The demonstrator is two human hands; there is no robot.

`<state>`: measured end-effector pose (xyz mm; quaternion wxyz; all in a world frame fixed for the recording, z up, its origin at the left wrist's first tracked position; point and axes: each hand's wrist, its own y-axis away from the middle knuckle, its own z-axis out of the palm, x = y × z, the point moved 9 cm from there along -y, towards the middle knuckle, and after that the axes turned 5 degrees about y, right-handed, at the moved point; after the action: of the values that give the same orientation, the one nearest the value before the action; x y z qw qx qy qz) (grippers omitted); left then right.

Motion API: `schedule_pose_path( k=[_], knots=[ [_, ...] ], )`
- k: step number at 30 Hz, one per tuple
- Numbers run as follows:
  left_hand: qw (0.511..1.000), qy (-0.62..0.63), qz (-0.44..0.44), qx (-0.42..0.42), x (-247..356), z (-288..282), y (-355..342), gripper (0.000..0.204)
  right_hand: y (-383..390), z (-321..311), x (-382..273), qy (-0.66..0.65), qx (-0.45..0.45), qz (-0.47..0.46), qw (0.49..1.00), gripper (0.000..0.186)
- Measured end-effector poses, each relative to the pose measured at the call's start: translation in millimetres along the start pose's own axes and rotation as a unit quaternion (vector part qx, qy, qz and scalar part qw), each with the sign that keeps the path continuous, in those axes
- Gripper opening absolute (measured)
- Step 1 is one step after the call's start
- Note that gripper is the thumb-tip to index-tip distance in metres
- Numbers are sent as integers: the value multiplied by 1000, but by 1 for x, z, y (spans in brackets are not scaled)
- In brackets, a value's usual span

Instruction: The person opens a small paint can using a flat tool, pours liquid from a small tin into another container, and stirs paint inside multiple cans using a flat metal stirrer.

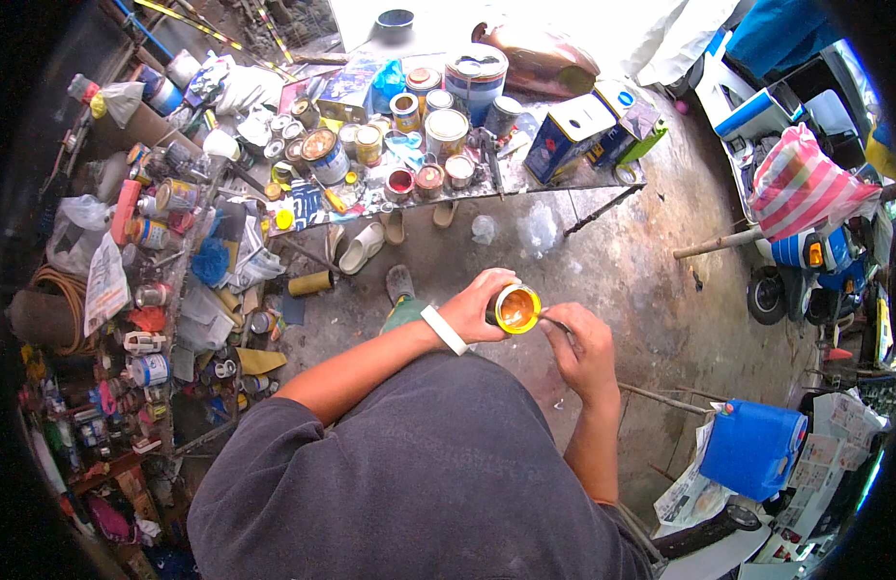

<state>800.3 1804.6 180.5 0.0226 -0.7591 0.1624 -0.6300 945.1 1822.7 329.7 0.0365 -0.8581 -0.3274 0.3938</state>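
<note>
My left hand [475, 307] is wrapped round a small open can [533, 323] with a yellow rim, held in front of my body. Inside it lies orange-brown paint [515, 308], or something that looks like it. At the can's right edge, the fingers of my right hand [583, 346] pinch a thin dark stick-like tool [552, 320]. Its near end is hidden in the fingers, and whether its tip dips into the contents is too small to tell.
Ahead stands a low table [370, 198] crowded with paint cans, including a large white-and-blue can [475, 82]. Shelves of cans and bags line the left. To the right are a blue jerrycan [752, 448], a motorbike wheel [766, 295] and a striped bag [806, 184]. Sandals [362, 247] lie under the table.
</note>
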Motion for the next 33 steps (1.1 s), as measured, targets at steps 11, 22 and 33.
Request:
schedule_pose_path(
  k=[11,22,33],
  knots=[
    [1000,-2,-14,1,0,-3,1,78,2,0,7,13,-55,45,997,10],
    [998,-9,-46,32,-7,-28,-10,77,-33,10,6,68,36,23,997,10],
    [993,-50,-73,73,-74,-126,-38,80,-68,118,152,-360,106,375,847,22]
  ],
)
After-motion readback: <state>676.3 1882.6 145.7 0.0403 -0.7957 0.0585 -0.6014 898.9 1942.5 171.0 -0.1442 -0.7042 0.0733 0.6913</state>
